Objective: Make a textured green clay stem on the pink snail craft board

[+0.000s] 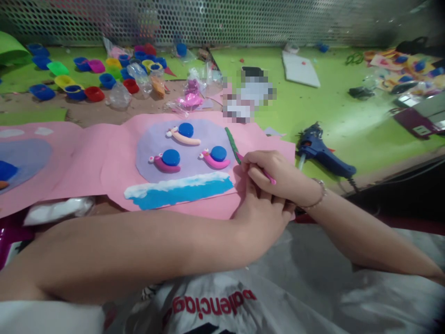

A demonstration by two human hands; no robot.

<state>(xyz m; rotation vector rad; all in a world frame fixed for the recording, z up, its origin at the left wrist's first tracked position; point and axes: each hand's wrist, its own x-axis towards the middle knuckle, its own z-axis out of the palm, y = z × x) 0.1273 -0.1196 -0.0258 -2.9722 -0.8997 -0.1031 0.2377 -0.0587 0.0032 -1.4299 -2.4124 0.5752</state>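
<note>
My right hand [278, 175] pinches a slim pink modelling tool [270, 177]; its tip meets the lower end of a green clay strip [232, 143]. Beneath it, my left hand [260, 212] lies on the pink paper sheet [116, 153], its fingers apart and partly covered by the right hand. On a lilac paper oval [146, 141] sit three clay snails with blue bottle-cap shells: a peach snail [187, 138], a dark pink snail [167, 163] and a bright pink snail [216, 160]. Under them runs a blue-and-white clay band [181, 191].
Several coloured caps [93, 94] and plastic bags of clay [191, 98] lie at the back left. A blue glue gun [325, 155] rests right of the sheet. Behind it is a white slab [299, 68]. A perforated metal panel [174, 21] borders the green table.
</note>
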